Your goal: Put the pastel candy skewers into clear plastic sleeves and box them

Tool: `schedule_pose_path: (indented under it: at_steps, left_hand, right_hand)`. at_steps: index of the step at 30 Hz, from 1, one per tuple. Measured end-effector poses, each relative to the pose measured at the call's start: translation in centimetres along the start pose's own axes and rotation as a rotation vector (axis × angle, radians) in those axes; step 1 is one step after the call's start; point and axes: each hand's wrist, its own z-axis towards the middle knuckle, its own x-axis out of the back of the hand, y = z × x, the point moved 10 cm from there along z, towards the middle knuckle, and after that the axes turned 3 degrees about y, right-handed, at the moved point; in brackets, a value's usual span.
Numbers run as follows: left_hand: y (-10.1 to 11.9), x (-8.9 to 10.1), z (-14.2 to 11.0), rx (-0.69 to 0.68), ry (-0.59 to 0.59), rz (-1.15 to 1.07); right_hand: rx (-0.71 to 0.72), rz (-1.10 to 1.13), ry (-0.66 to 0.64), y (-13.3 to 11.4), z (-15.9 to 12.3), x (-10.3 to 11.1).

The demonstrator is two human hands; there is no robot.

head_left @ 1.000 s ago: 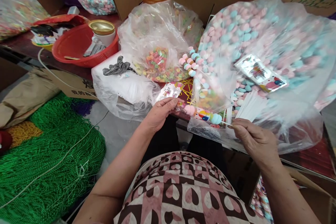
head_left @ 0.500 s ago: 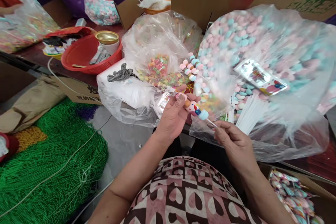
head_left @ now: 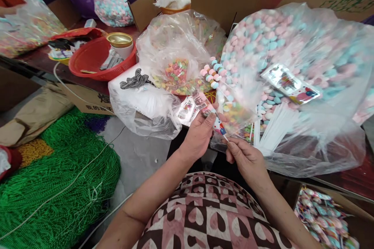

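My left hand [head_left: 196,140] is closed around a small printed wrapper [head_left: 203,102], thumb on top. Its far end sticks out above my fingers, and the dotted lower end shows below them. A white stick [head_left: 226,138] comes out of that lower end, pinched between the thumb and fingers of my right hand [head_left: 248,157]. The marshmallow skewer's candy is hidden inside the wrapper. More flat wrappers [head_left: 186,111] lie just left of my left hand. Several pink, blue and brown marshmallow skewers [head_left: 212,73] lie beyond my hands.
Right is a big clear bag of marshmallows [head_left: 263,33], with a silver packet [head_left: 290,83] and white sticks [head_left: 276,126] on it. Ring candies [head_left: 177,72] sit ahead. A red basket [head_left: 102,56] stands left. Wrapped candies fill a box [head_left: 324,218] lower right. Green cords [head_left: 58,186] cover the floor.
My right hand has moved left, closer to my left hand. The blue marshmallow that stuck out of the wrapper's lower end is now inside it. More of the wrapper's far end shows.
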Motion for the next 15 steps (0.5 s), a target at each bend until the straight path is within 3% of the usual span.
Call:
schedule_pose_path:
  at_steps: [4, 7, 12, 15]
  left_hand:
    - [-1.6, 0.1, -0.3, 0.027, -0.058, 0.151]
    - [-2.1, 0.4, -0.8, -0.009, -0.129, 0.388]
    - [-0.7, 1.5, -1.0, -0.133, -0.091, 0.779]
    - [-0.3, 0.4, -1.3, -0.165, -0.189, 0.879]
  right_hand:
    - [-0.063, 0.097, 0.033, 0.4, -0.2, -0.5]
    - [-0.024, 0.107, 0.066, 0.2, -0.4, -0.3]
    - [0.045, -0.083, 0.096, -0.3, -0.3, 0.8]
    - [0.081, -0.180, 0.099, -1.2, 0.1, 1.3]
